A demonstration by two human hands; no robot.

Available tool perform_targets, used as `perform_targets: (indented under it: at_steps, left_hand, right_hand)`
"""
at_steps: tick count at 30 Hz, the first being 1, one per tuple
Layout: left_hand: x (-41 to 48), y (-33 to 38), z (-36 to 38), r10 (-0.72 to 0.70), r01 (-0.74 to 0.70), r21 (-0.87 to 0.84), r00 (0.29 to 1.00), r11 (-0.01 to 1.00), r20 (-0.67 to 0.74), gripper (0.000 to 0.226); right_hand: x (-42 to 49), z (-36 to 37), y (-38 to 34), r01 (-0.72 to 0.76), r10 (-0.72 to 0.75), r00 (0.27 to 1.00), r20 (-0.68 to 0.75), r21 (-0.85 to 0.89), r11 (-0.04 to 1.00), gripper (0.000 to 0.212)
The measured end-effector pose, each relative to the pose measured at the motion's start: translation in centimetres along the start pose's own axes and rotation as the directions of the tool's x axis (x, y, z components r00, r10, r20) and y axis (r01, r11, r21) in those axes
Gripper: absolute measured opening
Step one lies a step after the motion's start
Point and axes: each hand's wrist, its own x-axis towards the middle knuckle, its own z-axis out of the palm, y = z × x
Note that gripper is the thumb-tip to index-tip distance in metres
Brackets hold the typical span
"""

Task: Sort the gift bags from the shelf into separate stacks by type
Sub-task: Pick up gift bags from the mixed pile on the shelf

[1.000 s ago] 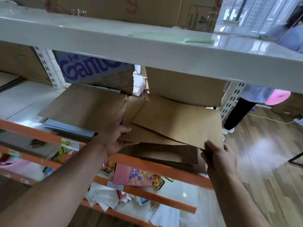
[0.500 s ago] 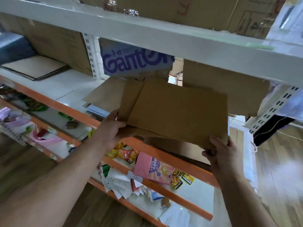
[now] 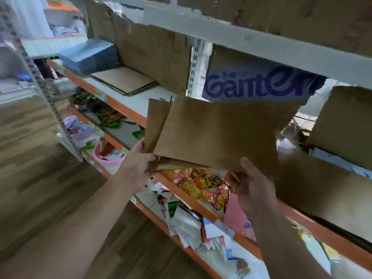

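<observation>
Off the shelf (image 3: pixel 136 98), in mid-air: brown gift bags (image 3: pixel 217 133), left hand (image 3: pixel 138 160) gripping the near corner, right hand (image 3: pixel 253 186) pinching the bottom edge. They're fanned, not squared, so I reckon the back one could slip free and drop.

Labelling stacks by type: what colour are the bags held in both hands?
The bags are plain brown; head view.
</observation>
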Motion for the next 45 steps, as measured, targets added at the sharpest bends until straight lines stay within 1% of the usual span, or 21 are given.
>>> perform_targets:
  at_steps: [2,3,4,6,9,11,15,18,22,27,31,35,38,41,45]
  left_hand:
    - [0.6,1.9,-4.0,0.007,-0.007,-0.011,0.999,1.000,-0.049,0.053]
    - [0.9,2.6,-5.3,0.011,-0.013,-0.029,0.998,0.999,-0.068,0.054]
    - [1.1,3.2,-6.6,0.016,-0.020,-0.053,0.996,0.998,-0.089,0.055]
    - [1.8,5.1,-9.9,0.038,-0.052,-0.102,0.990,0.993,-0.136,0.056]
    - [3.0,7.4,-13.8,0.047,-0.077,-0.146,0.978,0.986,-0.203,0.048]
    - [3.9,8.3,-16.0,0.039,-0.080,-0.168,0.972,0.983,-0.232,0.047]
    - [6.0,9.6,-19.6,0.026,-0.069,-0.158,0.965,0.985,-0.260,0.056]
    - [8.4,10.9,-21.8,0.028,-0.069,-0.139,0.960,0.988,-0.278,0.053]
    - [13.1,13.2,-24.6,0.052,-0.087,-0.111,0.957,0.990,-0.284,0.051]
    - [21.7,17.2,-27.3,0.064,-0.084,-0.058,0.954,0.995,-0.292,0.052]
    - [28.7,21.3,-28.6,0.043,-0.061,-0.053,0.957,0.997,-0.288,0.051]
    - [33.7,24.2,-29.4,0.021,-0.020,0.006,0.958,1.000,-0.287,0.047]
    - [37.4,25.8,-29.5,0.006,-0.003,0.015,0.963,1.000,-0.268,0.047]
    - [41.3,27.3,-29.5,-0.009,0.032,0.091,0.972,0.995,-0.235,0.047]
    - [46.8,29.2,-29.6,-0.058,0.082,0.159,0.987,0.984,-0.151,0.045]
  right_hand:
    - [0.5,4.2,3.2,-0.037,0.034,0.998,-0.052,-0.066,0.997,0.016]
    - [0.7,5.5,4.2,-0.067,0.061,0.995,-0.081,-0.070,0.995,0.015]
    - [1.0,6.7,5.2,-0.098,0.091,0.991,-0.095,-0.074,0.992,0.019]
    - [1.7,9.7,7.8,-0.166,0.157,0.984,-0.089,-0.107,0.980,0.027]
    - [2.3,13.3,11.0,-0.233,0.228,0.972,-0.059,-0.129,0.964,0.032]
    - [2.8,15.5,12.4,-0.252,0.249,0.968,-0.042,-0.129,0.959,0.030]
    - [4.2,19.6,14.5,-0.241,0.241,0.970,-0.019,-0.151,0.959,0.028]
    - [6.4,22.2,16.0,-0.220,0.224,0.975,-0.002,-0.194,0.956,0.026]
    - [10.1,26.0,17.9,-0.209,0.213,0.977,-0.001,-0.199,0.958,0.018]
    - [16.3,32.0,20.1,-0.194,0.195,0.981,-0.015,-0.166,0.967,0.009]
    - [22.0,36.9,20.9,-0.214,0.211,0.977,-0.032,-0.141,0.967,0.016]
    - [25.6,40.2,21.2,-0.230,0.226,0.973,-0.047,-0.113,0.967,0.013]
    - [27.8,42.0,21.6,-0.218,0.213,0.976,-0.047,-0.112,0.970,0.016]
    - [29.7,43.5,21.8,-0.202,0.193,0.977,-0.090,-0.100,0.974,0.015]
    - [31.7,45.2,22.8,-0.165,0.146,0.973,-0.177,-0.097,0.981,0.015]
